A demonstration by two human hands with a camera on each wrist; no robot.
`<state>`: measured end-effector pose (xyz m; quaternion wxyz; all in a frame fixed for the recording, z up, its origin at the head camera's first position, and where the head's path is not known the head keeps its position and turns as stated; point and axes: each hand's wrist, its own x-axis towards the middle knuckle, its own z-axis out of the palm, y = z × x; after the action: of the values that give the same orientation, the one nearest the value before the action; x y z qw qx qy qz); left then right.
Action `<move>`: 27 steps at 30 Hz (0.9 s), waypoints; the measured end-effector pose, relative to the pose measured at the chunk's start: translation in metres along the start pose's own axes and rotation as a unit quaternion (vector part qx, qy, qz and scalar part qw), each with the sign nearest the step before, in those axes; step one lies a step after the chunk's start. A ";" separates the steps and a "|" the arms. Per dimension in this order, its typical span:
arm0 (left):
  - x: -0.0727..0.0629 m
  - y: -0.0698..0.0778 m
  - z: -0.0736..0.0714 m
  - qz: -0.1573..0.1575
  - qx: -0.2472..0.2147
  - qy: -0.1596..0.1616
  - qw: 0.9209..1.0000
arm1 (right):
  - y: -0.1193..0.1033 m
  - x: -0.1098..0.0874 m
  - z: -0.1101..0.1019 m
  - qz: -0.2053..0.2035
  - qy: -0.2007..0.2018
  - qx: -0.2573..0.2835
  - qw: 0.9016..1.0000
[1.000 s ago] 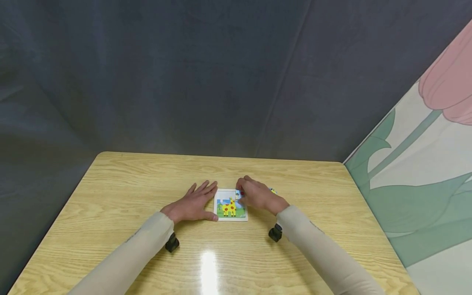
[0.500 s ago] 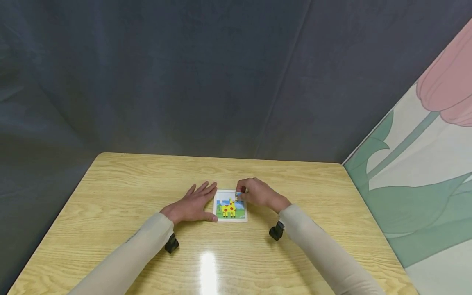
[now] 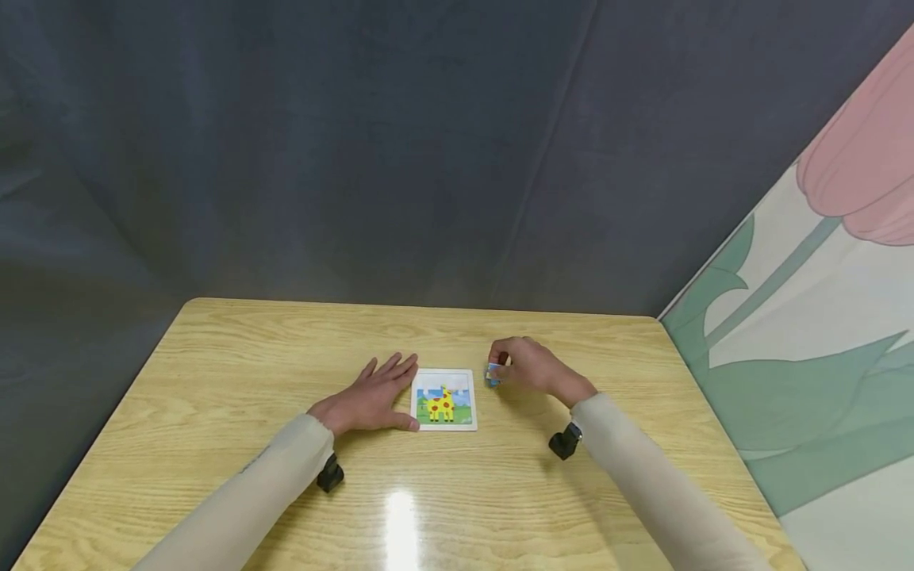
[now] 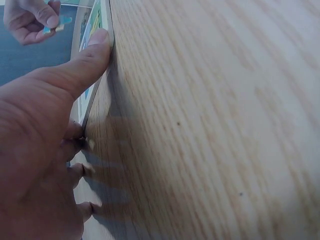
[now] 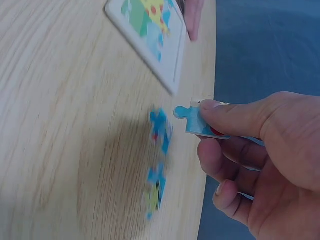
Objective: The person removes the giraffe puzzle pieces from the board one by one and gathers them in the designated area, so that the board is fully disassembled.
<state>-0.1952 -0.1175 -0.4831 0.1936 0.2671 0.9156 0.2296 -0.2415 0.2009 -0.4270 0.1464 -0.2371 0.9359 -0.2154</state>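
Note:
A white-framed jigsaw puzzle (image 3: 443, 426) with a yellow giraffe picture lies flat on the table; its upper strip shows bare white. My left hand (image 3: 371, 400) lies spread at the puzzle's left side, its thumb on the lower left corner of the frame, as the left wrist view also shows. To the right of the puzzle, my right hand (image 3: 531, 366) pinches a light blue puzzle piece (image 5: 194, 119) with a red spot between thumb and forefinger, held over the table. Two loose puzzle pieces, one blue and red (image 5: 159, 129), one blue and yellow (image 5: 155, 191), lie below it, blurred.
The wood-grain table (image 3: 250, 357) reaches back to a dark curtain (image 3: 357, 159). A wall panel with a pink tulip and green leaves (image 3: 821, 357) stands at the right. A black wrist camera (image 3: 566, 441) hangs under the right cuff, another (image 3: 331, 474) under the left.
My right hand has moved from the puzzle's upper right corner to the right, off the frame, with a piece in its pinch. The left hand stays at the left edge.

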 end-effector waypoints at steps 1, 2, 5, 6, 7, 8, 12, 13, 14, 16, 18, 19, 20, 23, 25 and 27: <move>0.000 0.000 0.000 -0.001 -0.003 0.000 1.000 | 0.004 -0.003 -0.002 0.001 0.002 0.003 1.000; 0.000 0.000 0.000 -0.001 -0.005 0.000 1.000 | 0.007 -0.005 -0.004 0.001 0.004 0.003 1.000; 0.000 -0.001 0.000 -0.003 -0.008 0.002 1.000 | 0.018 -0.013 -0.009 0.003 0.010 0.001 1.000; 0.000 -0.001 0.001 -0.003 -0.008 0.002 1.000 | 0.022 -0.015 -0.011 0.003 0.011 -0.003 1.000; 0.000 -0.001 0.001 -0.005 -0.006 0.002 1.000 | 0.026 -0.017 -0.012 0.004 0.012 -0.005 1.000; 0.001 -0.001 0.001 -0.005 -0.004 0.002 1.000 | 0.030 -0.019 -0.013 0.006 0.012 -0.008 1.000; 0.000 0.000 0.000 -0.001 -0.003 0.003 1.000 | 0.045 -0.027 -0.018 0.015 0.010 -0.011 1.000; -0.001 0.001 0.000 -0.001 -0.005 0.003 1.000 | 0.048 -0.028 -0.019 0.017 0.008 -0.011 1.000; -0.001 0.001 0.000 0.000 -0.005 0.003 1.000 | 0.051 -0.030 -0.020 0.019 0.009 -0.010 1.000; -0.002 0.002 -0.001 0.001 -0.008 0.004 1.000 | 0.057 -0.032 -0.023 0.020 0.009 -0.011 1.000; -0.002 0.003 -0.002 0.001 -0.009 0.003 1.000 | 0.063 -0.034 -0.025 0.025 0.011 -0.010 1.000; -0.001 0.003 -0.002 0.002 -0.011 0.004 1.000 | 0.066 -0.035 -0.025 0.029 0.012 -0.008 0.999; -0.001 0.003 -0.002 0.004 -0.012 0.004 1.000 | 0.069 -0.035 -0.026 0.033 0.013 -0.007 0.999; -0.001 0.003 -0.002 0.005 -0.012 0.003 1.000 | 0.077 -0.034 -0.024 0.046 0.006 -0.003 0.999; -0.001 0.001 -0.001 0.004 -0.008 0.003 1.000 | 0.082 -0.033 -0.022 0.058 0.002 -0.001 0.998; -0.001 0.000 0.000 0.003 -0.006 0.004 1.000 | 0.084 -0.031 -0.021 0.066 0.002 -0.003 0.998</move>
<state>-0.1947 -0.1180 -0.4833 0.1907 0.2683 0.9142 0.2364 -0.2549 0.2900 -0.4433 0.1580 -0.1755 0.9504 -0.2025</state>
